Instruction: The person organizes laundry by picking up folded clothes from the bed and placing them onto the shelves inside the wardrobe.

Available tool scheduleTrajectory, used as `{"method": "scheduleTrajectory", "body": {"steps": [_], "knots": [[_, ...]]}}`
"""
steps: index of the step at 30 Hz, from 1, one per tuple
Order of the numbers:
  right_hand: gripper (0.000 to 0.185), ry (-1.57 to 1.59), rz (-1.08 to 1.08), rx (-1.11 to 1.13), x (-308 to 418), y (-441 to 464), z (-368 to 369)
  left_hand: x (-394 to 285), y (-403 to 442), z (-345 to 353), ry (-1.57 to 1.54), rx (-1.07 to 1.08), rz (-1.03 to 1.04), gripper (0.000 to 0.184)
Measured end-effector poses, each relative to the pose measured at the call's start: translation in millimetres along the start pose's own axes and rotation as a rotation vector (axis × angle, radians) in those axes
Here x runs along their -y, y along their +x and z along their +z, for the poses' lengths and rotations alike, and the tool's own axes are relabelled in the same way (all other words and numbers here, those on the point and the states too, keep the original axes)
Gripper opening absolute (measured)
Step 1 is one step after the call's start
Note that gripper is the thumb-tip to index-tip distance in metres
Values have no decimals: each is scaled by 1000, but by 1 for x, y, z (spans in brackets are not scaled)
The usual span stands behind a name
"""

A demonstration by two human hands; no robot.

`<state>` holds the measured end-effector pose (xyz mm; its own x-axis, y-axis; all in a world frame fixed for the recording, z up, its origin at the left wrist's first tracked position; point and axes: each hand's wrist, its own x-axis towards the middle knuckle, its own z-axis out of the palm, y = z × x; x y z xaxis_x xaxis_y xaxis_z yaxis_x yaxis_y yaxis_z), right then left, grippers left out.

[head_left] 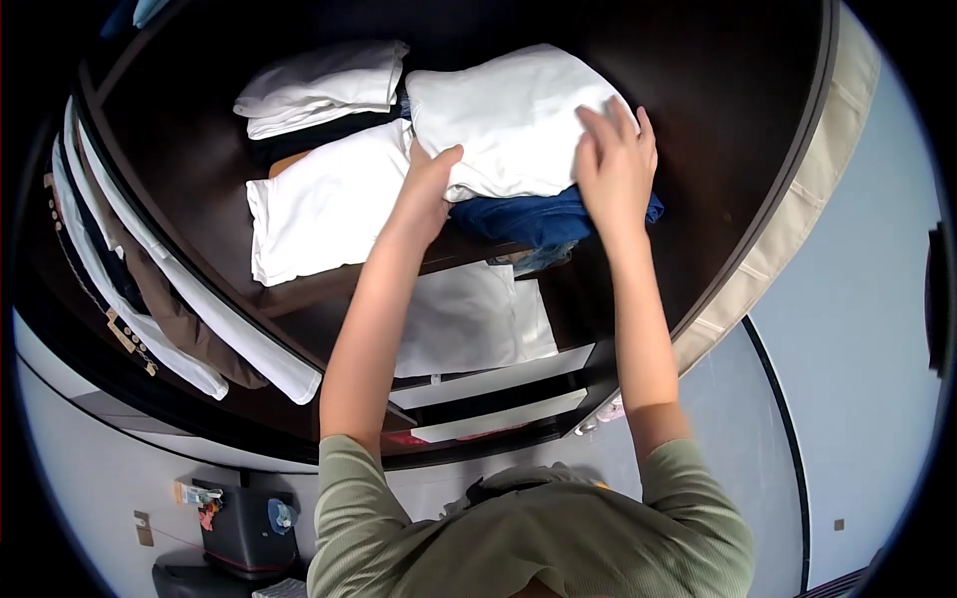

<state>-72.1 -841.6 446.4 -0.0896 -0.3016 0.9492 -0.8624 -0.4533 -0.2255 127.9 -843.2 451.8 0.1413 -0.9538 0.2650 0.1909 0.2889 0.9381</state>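
A folded white garment (508, 120) lies on a dark wardrobe shelf, on top of a blue folded garment (538, 214). My left hand (429, 187) is at its lower left corner, thumb over the cloth, the other fingers partly hidden along its edge. Fingers spread and slightly blurred, my right hand (616, 164) rests at the right side of the same white garment. To the left lies another folded white garment (324, 204), close beside my left hand. Behind that one is a further white folded stack (324, 85).
Clothes (150, 269) hang in the left compartment. Below the shelf are white cloth (464, 314) and pale drawer fronts (498, 414). A beige fabric strip (788, 229) runs along the right edge of the wardrobe. A black case (249, 528) stands on the floor, lower left.
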Motion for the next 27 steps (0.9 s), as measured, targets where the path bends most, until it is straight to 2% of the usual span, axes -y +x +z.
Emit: {"method": "scheduleTrajectory", "body": {"steps": [1,2,3,5,8,11,15,18,22,27], "knots": [[27,-107,-105,16,10,-4,-5,4,0,2,69,-55,47,66],[29,-114,-151,92,17,-9,-7,13,-2,7,369,-217,292,71],[32,-112,-161,139,18,-19,-1,21,-9,10,558,-260,537,76],[33,-35,-84,202,17,-25,-3,26,-31,15,845,-240,831,67],[34,-78,-92,230,20,-26,-8,14,-74,26,1230,25,898,57],[35,-86,-56,248,26,-33,-14,16,-80,29,1286,-17,894,50],[34,-107,-66,224,34,-50,-17,18,-68,24,1393,-6,939,54],[34,-92,-90,204,33,-51,-12,19,-62,20,1365,3,969,54],[34,-39,-64,230,34,-57,-20,18,-70,18,1267,-19,993,46],[39,62,25,253,47,-80,-46,19,-100,7,947,99,962,39]]}}
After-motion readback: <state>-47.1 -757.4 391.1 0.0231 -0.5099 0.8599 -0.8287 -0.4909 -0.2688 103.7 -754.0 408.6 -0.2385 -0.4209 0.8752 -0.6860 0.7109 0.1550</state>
